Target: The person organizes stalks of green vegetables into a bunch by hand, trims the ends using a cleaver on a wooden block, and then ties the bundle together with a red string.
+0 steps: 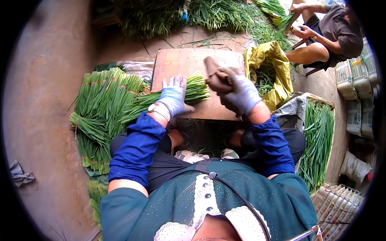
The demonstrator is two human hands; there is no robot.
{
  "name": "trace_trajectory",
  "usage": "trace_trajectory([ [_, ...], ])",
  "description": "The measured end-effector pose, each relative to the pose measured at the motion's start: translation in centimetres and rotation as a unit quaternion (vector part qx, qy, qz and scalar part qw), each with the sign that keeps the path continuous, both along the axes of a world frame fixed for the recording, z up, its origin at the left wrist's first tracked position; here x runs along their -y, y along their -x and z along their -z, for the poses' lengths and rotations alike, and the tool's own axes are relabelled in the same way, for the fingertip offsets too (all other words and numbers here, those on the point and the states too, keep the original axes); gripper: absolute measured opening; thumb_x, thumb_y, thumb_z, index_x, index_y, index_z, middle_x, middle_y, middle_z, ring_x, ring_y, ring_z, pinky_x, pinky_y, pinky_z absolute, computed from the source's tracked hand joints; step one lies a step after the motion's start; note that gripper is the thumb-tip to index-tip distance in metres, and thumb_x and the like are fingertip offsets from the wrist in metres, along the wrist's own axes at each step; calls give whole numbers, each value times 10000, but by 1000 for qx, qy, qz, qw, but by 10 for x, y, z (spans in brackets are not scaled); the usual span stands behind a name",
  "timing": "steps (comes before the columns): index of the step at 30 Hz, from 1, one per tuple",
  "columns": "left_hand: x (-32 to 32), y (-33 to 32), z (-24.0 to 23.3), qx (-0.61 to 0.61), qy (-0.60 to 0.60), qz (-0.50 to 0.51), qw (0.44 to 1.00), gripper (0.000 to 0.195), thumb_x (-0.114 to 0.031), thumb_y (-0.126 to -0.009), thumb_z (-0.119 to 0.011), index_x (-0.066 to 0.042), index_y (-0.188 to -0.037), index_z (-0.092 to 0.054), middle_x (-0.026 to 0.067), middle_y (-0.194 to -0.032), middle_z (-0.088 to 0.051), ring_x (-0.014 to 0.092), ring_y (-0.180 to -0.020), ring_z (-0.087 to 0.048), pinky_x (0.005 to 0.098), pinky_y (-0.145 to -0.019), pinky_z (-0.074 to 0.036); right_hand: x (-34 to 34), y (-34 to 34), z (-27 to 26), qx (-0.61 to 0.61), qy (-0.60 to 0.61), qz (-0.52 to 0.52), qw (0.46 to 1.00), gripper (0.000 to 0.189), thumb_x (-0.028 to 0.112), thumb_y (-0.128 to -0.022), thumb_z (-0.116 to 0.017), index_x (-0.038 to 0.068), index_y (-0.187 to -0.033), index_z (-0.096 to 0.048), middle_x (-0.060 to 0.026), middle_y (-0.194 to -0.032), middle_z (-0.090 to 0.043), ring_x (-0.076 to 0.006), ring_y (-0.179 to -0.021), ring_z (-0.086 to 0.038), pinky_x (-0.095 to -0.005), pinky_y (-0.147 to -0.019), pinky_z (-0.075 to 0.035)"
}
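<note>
My left hand (174, 95), in a pale blue and white glove, lies across a bunch of long green leaves (197, 87), which look like garlic chives. Its fingers reach over the bunch and the thumb sits on the near side, holding it on a wooden board (181, 57). The pale cut ends point up and right; the leaves trail off left under my wrist. My right hand (241, 92), gloved the same way, grips a brown cloth (215, 75) above the right side of the board. Both are blurred by motion, and the cloth's lower part hangs past the board's near edge.
Tied chive bunches (102, 99) with red bands are piled left. A yellow sack (283, 72) with loose greens stands right, above a lined crate of chives (319, 141). More greens (217, 15) lie behind. A seated co-worker (334, 33) handles greens at upper right, near stacked plastic crates (346, 78).
</note>
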State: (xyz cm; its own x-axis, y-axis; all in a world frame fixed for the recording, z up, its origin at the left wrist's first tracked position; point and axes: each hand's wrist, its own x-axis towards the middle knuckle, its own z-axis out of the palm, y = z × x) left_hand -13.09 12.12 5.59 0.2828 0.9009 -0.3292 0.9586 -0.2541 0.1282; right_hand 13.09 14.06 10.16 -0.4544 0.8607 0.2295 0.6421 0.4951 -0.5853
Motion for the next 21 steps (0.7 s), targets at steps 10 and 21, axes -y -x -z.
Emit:
trace_trajectory([
  [10, 3, -3, 57, -21, -67, -55, 996, 1245, -379, -570, -920, -93, -1557, -218, 191, -1490, -387, 363, -1363, -403, 554, -1158, -266, -48, -15, 54, 202, 9, -71, 977, 388, 176, -693, -768, 75, -1054, -670, -196, -1022, -661, -374, -988, -630, -417, -871, -503],
  [21, -11, -1, 48, 7, -76, -28, 997, 1029, -365, -649, -865, -81, -1499, -360, 177, -1384, -481, 365, -1257, -500, 484, -1096, -374, -43, 11, 92, 244, 114, -41, 962, 452, 170, -791, -716, 114, -1216, -571, -212, -1133, -642, -405, -1038, -647, -456, -875, -538],
])
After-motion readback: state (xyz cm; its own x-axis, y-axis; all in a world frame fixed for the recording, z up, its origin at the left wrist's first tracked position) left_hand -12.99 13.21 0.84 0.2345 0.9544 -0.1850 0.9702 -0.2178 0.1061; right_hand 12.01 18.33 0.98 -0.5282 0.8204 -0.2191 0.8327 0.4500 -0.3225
